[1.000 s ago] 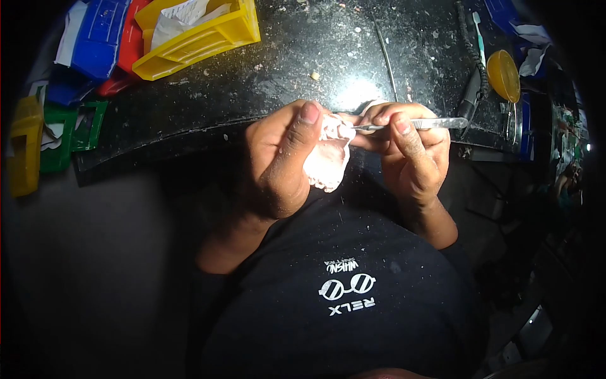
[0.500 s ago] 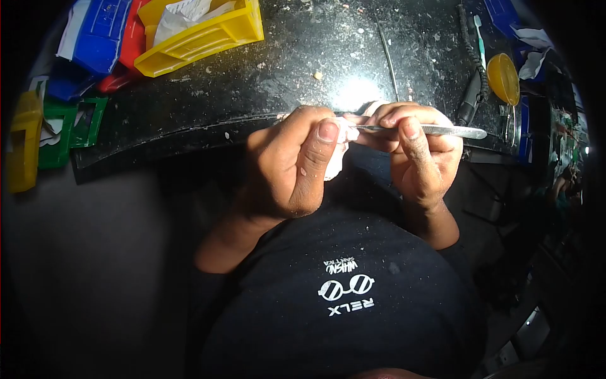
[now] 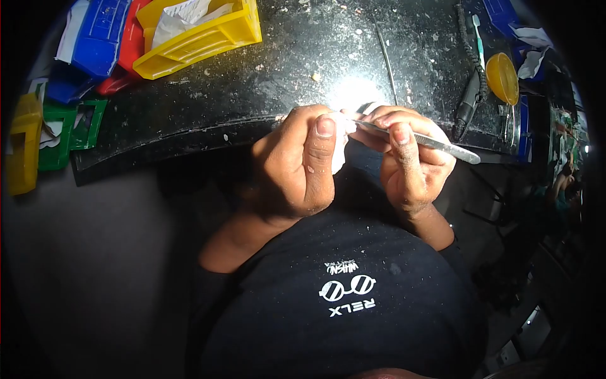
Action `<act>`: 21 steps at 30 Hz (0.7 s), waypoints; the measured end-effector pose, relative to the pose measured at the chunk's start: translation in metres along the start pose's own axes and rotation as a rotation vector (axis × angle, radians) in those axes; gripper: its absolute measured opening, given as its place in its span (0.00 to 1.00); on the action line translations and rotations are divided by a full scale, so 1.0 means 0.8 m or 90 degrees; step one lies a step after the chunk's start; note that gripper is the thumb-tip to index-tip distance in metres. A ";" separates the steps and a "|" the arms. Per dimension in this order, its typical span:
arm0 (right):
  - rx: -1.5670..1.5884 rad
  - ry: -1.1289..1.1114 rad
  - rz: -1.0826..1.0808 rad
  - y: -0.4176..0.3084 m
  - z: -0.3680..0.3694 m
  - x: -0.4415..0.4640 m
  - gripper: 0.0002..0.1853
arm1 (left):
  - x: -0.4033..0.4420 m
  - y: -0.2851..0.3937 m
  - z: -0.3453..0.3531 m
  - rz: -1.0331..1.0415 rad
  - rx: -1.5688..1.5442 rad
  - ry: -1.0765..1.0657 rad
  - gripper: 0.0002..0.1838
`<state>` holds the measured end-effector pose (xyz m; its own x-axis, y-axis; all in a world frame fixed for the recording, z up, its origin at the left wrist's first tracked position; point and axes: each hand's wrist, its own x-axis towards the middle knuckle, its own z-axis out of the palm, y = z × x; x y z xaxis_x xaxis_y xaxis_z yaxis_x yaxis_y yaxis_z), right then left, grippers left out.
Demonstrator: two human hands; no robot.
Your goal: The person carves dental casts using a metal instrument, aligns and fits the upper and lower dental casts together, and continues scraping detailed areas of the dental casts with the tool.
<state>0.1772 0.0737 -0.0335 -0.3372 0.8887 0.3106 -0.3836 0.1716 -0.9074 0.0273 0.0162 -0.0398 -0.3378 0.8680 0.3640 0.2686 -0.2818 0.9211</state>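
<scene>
Scanning from the left: a green plastic bin [image 3: 60, 156] and a blue plastic bin [image 3: 98, 44], then a bright yellow plastic bin [image 3: 208, 47] holding crumpled white paper [image 3: 183, 19], by the scuffed black worktop [image 3: 221, 95]. Next, the left hand [image 3: 293, 161], closed on a small chalky-white piece [image 3: 340, 155], mostly hidden behind the thumb [image 3: 320, 151]. Just right, the right hand [image 3: 413, 158] pinches a slim silvery metal tool [image 3: 464, 153], handle slanting down rightward, working end at the piece's upper part; actual contact I cannot tell. My judgement on technique: brace the hands together, use short light strokes, turn the piece rather than force the tool, keep that thumb clear. Far right: white-and-teal toothbrush [image 3: 479, 39], translucent orange bowl [image 3: 502, 77].
</scene>
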 end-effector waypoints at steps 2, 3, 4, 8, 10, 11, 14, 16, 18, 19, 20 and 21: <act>-0.018 0.010 -0.034 0.003 0.001 -0.001 0.08 | -0.002 0.002 0.004 -0.020 -0.010 0.023 0.20; -0.018 0.011 -0.034 0.004 0.002 -0.001 0.08 | -0.002 0.002 0.006 -0.019 -0.010 0.022 0.20; -0.031 0.016 -0.040 0.005 0.002 -0.002 0.08 | -0.002 0.003 0.006 -0.012 0.012 0.026 0.20; -0.019 0.036 -0.020 0.006 0.003 -0.003 0.08 | -0.003 0.002 0.007 0.007 0.066 0.025 0.20; -0.021 0.036 -0.024 0.006 0.004 -0.003 0.08 | -0.002 0.003 0.006 -0.012 0.039 0.020 0.20; -0.023 0.037 -0.029 0.006 0.004 -0.004 0.08 | -0.002 0.003 0.006 -0.031 0.012 0.013 0.21; -0.020 0.072 -0.030 0.012 0.010 -0.008 0.08 | -0.003 0.002 0.014 -0.052 -0.053 0.044 0.22; -0.046 0.068 -0.057 0.015 0.010 -0.007 0.08 | -0.007 -0.001 0.021 -0.064 -0.088 0.057 0.22; -0.074 0.063 -0.083 0.016 0.011 -0.007 0.08 | -0.008 -0.001 0.025 -0.077 -0.125 0.071 0.23; -0.082 0.073 -0.096 0.017 0.013 -0.008 0.08 | -0.006 0.000 0.025 -0.073 -0.126 0.071 0.23; -0.089 0.083 -0.108 0.017 0.014 -0.008 0.08 | -0.006 0.001 0.025 -0.068 -0.126 0.072 0.23; -0.089 0.083 -0.109 0.017 0.014 -0.007 0.08 | -0.005 0.001 0.024 -0.068 -0.126 0.072 0.23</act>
<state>0.1645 0.0663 -0.0449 -0.1608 0.8874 0.4320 -0.3002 0.3730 -0.8779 0.0466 0.0203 -0.0434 -0.4561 0.8491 0.2663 0.0473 -0.2757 0.9601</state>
